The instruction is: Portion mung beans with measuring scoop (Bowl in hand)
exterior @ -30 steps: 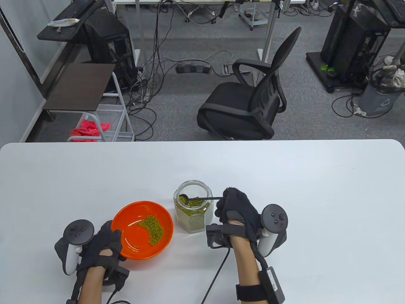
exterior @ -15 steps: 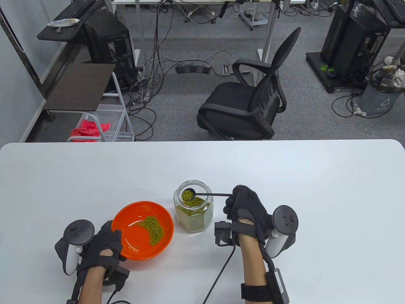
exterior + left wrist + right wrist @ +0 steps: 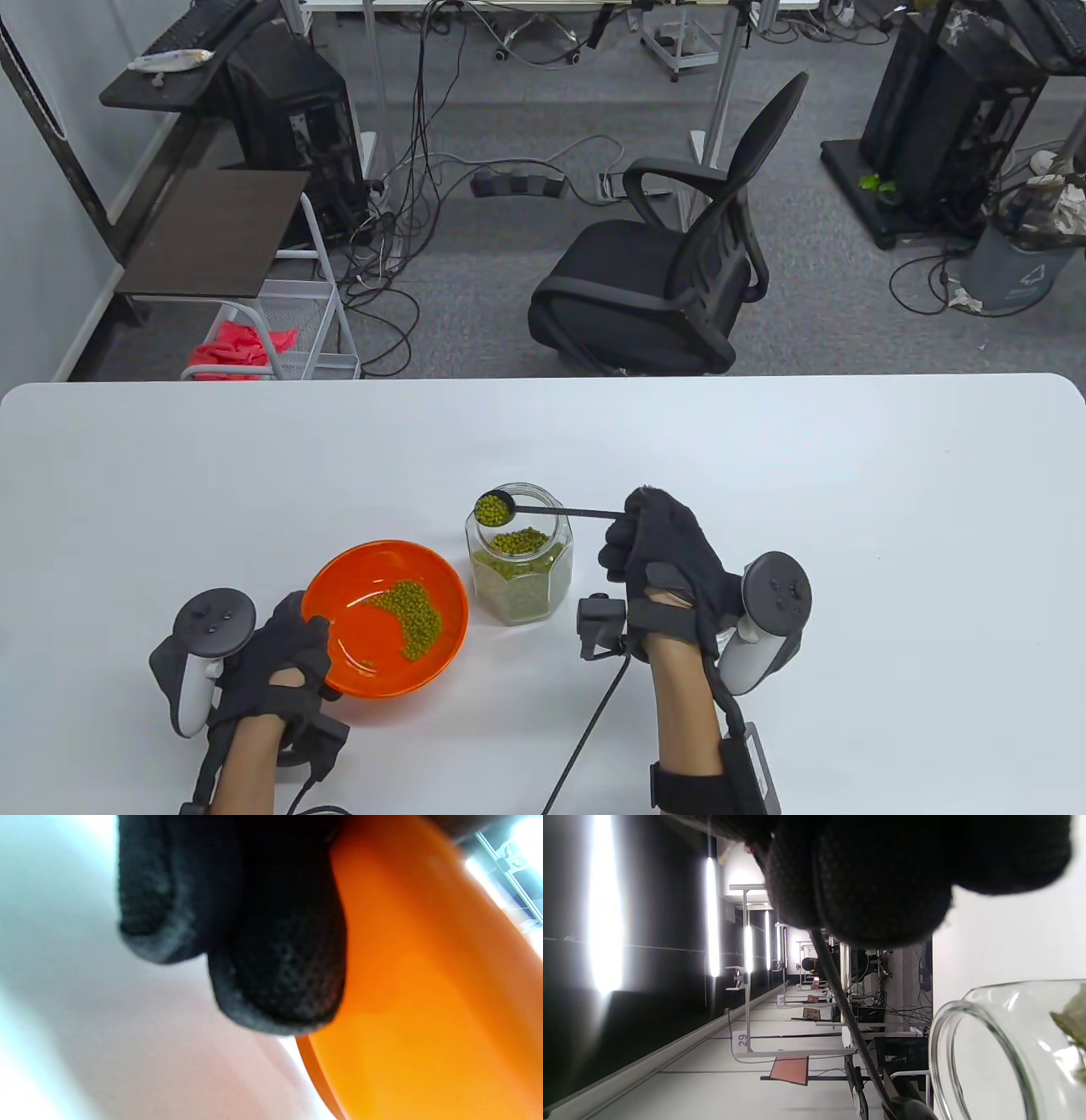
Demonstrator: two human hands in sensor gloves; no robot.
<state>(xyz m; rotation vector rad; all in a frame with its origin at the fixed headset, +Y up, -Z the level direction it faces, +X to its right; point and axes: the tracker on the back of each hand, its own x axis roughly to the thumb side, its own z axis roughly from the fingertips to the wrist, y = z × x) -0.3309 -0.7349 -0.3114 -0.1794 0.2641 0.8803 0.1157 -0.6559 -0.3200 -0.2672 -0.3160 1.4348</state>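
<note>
An orange bowl [image 3: 348, 590] with a patch of mung beans sits on the white table. My left hand [image 3: 293, 649] grips its near-left rim; in the left wrist view my fingers [image 3: 275, 976] press on the bowl's outside [image 3: 424, 1005]. A clear glass jar [image 3: 519, 586] of mung beans stands to the bowl's right. My right hand [image 3: 653, 543] pinches the thin black handle of a measuring scoop [image 3: 494, 508], which is full of beans and held above the jar's far-left rim. The right wrist view shows the handle [image 3: 840, 997] and the jar mouth [image 3: 967, 1027].
The white table [image 3: 764, 475] stretches wide behind and to the right of the jar. A black office chair [image 3: 670, 272] stands beyond the far edge. Cables run from both wrists over the near table.
My right hand has lifted the scoop, filled with beans, out of the jar to just above its rim, and the hand has shifted a little right. The left hand and bowl have barely moved.
</note>
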